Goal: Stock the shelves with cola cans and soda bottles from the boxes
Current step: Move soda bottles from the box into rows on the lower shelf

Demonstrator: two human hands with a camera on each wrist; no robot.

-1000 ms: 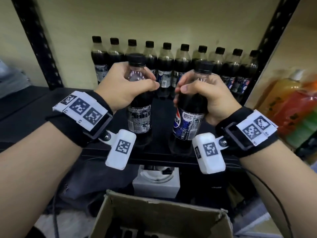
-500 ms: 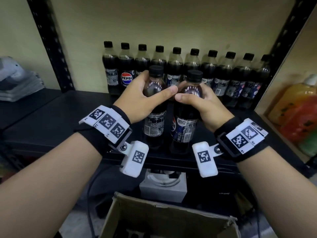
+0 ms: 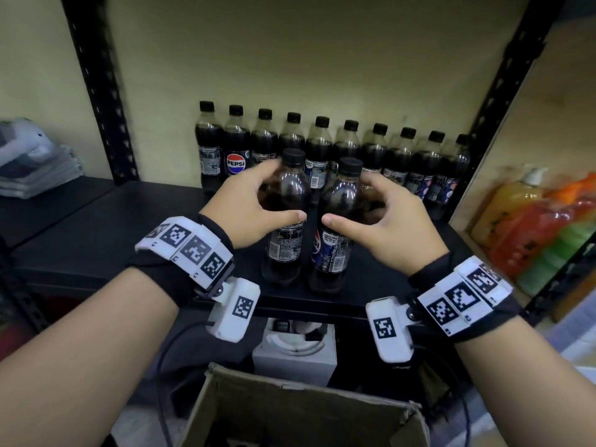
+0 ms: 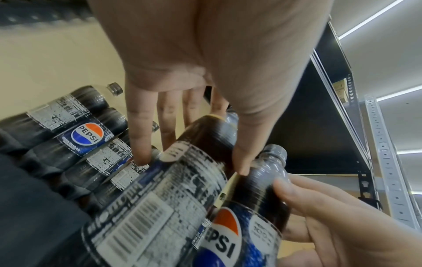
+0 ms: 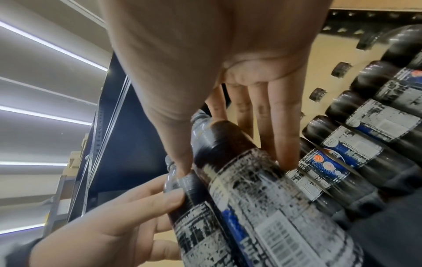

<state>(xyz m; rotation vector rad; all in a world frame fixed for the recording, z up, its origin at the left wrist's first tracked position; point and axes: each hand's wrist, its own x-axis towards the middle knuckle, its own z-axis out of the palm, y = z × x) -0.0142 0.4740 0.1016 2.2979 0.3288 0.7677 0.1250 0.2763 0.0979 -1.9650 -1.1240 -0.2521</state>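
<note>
Moved: both bottles now stand lower and nearer the back row (image 3: pixel 322 150) than a second ago, set on the black shelf (image 3: pixel 129 221).
Your left hand (image 3: pixel 248 204): wraps the left bottle (image 3: pixel 285 217), thumb across its front, fingers behind.
Your right hand (image 3: pixel 390 217): fingers loosening, thumb touching the right bottle (image 3: pixel 335 227); whether they grip it, you cannot tell.
Bottles: upright, just beside each other, in front of the back row.
Cardboard box (image 3: pixel 290 411): below the shelf's front edge.

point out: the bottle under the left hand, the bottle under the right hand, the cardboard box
left-hand bottle (image 3: pixel 293 158): head view, on its black cap.
right-hand bottle (image 3: pixel 350 166): head view, on its black cap.
cardboard box (image 3: pixel 290 404): head view, on the far wall's brown inner face.
</note>
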